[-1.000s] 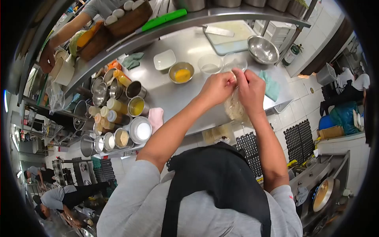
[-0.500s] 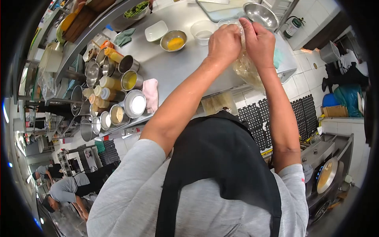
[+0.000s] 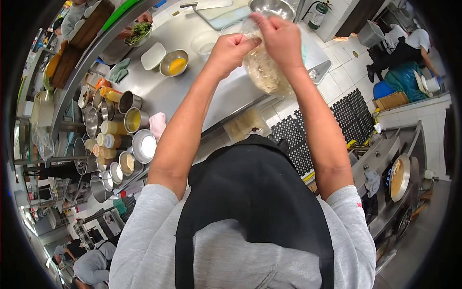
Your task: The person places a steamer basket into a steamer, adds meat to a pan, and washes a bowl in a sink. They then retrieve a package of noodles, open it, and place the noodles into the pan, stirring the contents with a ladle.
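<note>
The bag (image 3: 263, 72) has swung left across the view since a second ago, and the counter (image 3: 168, 96) has slid left with it, so much of that shift is the head turning. Against the counter the bag has also moved: it hung at the near edge, short of the bowls, and now its top is up among them. The hands have stayed at its neck throughout, so the work on the neck seems to be going on in the air, not on the steel.

The bag is clear, packed with pale shreds, and hangs free over the counter's near edge. The left hand (image 3: 230, 48) is closed in a fist at the neck, at ten o'clock from the bag. The right hand (image 3: 280, 38) curls over the top at one o'clock, fingers pinched on the plastic. Both are clamped on the bag and nearly touch.

At twelve o'clock stands a steel bowl (image 3: 272, 6), partly behind the right hand. A clear tub (image 3: 204, 42) sits at ten, with a yolk bowl (image 3: 174, 63) and a white dish (image 3: 154, 56) at nine. At eight lie a pink cloth (image 3: 157, 124) and a cluster of tins (image 3: 130, 120). Black mats (image 3: 346, 111) cover the floor at four, and a pan (image 3: 398, 177) sits on a burner beyond them. Another person (image 3: 404, 41) bends over at three.
</note>
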`<control>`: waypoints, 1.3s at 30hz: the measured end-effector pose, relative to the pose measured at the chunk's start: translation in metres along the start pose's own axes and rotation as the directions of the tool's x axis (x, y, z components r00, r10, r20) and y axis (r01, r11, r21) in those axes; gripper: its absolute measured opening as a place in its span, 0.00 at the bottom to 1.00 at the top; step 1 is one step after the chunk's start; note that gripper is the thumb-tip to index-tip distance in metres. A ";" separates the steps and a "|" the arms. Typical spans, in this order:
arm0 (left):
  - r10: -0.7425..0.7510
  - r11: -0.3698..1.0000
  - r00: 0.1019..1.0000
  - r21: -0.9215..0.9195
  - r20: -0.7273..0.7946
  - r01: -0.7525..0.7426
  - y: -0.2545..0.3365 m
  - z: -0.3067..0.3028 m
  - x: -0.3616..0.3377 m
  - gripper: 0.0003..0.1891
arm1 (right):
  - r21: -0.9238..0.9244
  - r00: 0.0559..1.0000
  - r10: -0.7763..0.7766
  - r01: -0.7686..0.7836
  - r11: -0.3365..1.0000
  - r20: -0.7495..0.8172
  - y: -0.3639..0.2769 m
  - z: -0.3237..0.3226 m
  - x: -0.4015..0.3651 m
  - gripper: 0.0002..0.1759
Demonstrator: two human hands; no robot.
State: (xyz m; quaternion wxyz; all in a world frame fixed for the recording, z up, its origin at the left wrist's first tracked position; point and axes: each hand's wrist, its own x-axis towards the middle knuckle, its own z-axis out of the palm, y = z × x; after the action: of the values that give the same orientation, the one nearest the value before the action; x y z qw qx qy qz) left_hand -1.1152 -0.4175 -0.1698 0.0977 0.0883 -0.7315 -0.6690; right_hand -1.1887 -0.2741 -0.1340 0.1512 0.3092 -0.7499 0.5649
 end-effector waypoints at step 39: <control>0.048 0.912 0.997 -0.403 -0.062 -0.069 0.039 0.028 0.035 0.17 | -0.258 0.989 0.143 -0.131 0.957 0.030 -0.034 -0.094 -0.007 0.30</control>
State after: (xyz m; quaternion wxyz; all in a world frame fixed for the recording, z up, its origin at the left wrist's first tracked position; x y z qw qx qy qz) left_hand -1.1568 -0.3961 -0.1329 0.1523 0.0613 -0.5767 -0.8003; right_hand -1.1737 -0.1893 -0.0826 0.1323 0.2480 -0.8395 0.4651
